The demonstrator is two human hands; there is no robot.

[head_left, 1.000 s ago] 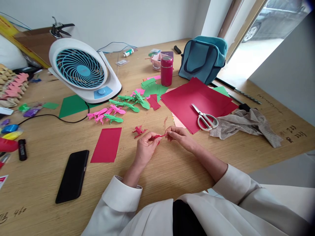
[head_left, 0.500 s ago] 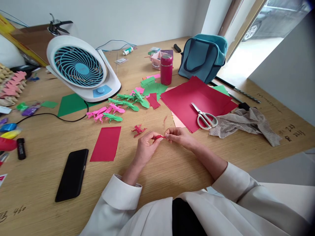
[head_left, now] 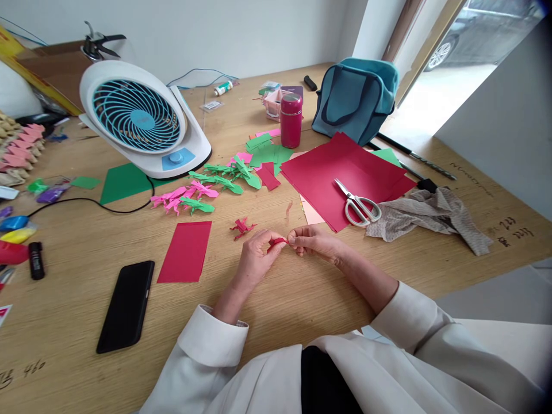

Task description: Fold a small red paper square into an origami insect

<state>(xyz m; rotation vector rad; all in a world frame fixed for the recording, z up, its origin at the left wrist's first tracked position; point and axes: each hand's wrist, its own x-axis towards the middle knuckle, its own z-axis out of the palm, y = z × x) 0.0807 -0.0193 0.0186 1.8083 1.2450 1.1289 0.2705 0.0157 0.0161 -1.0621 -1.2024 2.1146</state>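
Observation:
A small folded piece of red paper point(head_left: 277, 242) is pinched between my two hands, just above the wooden table. My left hand point(head_left: 257, 256) grips its left part between thumb and fingers. At its right end, the thumb and forefinger of my right hand point(head_left: 314, 240) close on the tip. Fingers hide much of the paper's shape. A finished-looking red origami figure point(head_left: 243, 227) lies just beyond my left hand. Left of that rests a stack of red paper rectangles point(head_left: 185, 252). Green origami figures point(head_left: 228, 183) and pink ones point(head_left: 183, 195) lie grouped farther back.
White-handled scissors point(head_left: 357, 204) lie on large red sheets point(head_left: 321, 167) at right, beside a crumpled cloth point(head_left: 431, 221). A black phone point(head_left: 126, 306) is at left. Behind stand a fan point(head_left: 140, 115), a red flask point(head_left: 291, 122) and a blue bag point(head_left: 356, 100).
My fingers have shifted slightly on the red paper, and a bit more of it shows by my left thumb. The view has moved marginally; objects on the table stay put.

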